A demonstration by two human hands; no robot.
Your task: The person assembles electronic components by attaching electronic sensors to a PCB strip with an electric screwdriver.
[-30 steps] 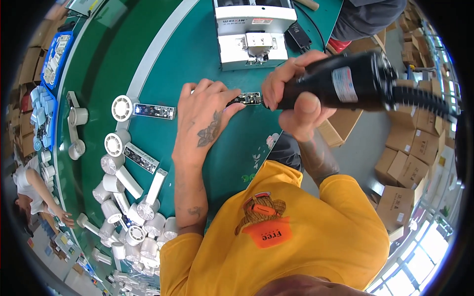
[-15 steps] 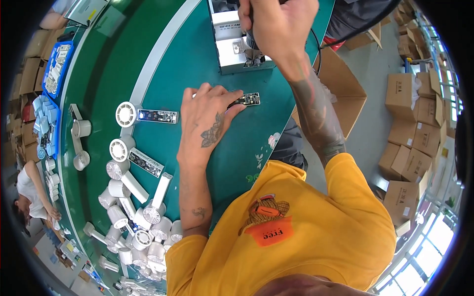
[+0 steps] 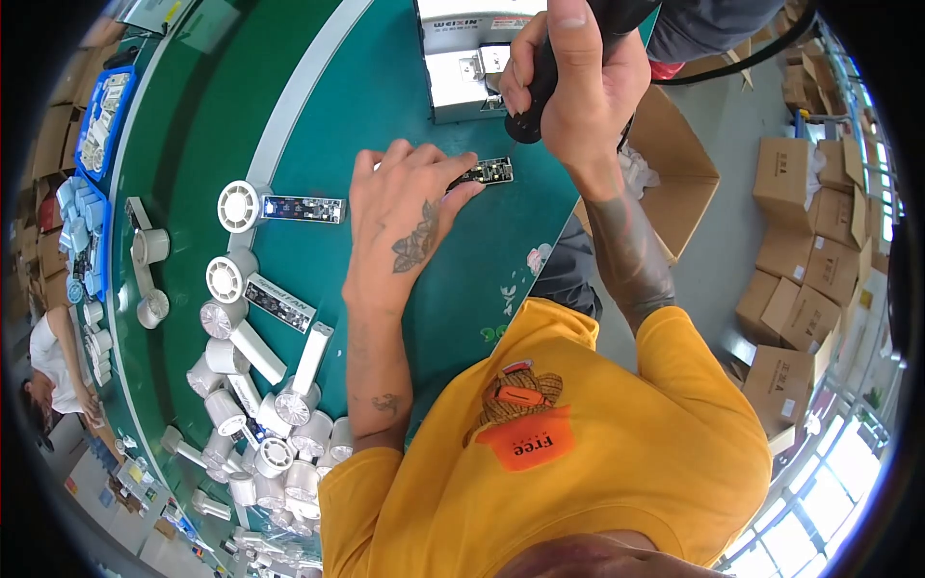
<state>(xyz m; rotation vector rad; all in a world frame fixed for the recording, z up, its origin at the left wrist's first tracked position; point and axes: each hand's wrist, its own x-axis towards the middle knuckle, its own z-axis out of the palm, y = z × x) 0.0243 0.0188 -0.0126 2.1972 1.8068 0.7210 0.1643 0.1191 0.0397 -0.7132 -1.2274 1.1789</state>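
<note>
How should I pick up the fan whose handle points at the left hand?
Probably by its round head, coming from the left, fingers around the rim. The handle's circuit board lies bare, facing up, and the left hand is close to its other end.

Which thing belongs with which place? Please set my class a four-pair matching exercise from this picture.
Things
1. Circuit board
2. Black handheld tool
3. White fan pile
4. Silver machine

Places
A. Left of the left forearm
B. In the grip of the right hand
C. On the green table, beyond the left hand
D. At the left hand's thumb and fingertips

Pairs: 1-D, 2-B, 3-A, 4-C
</note>
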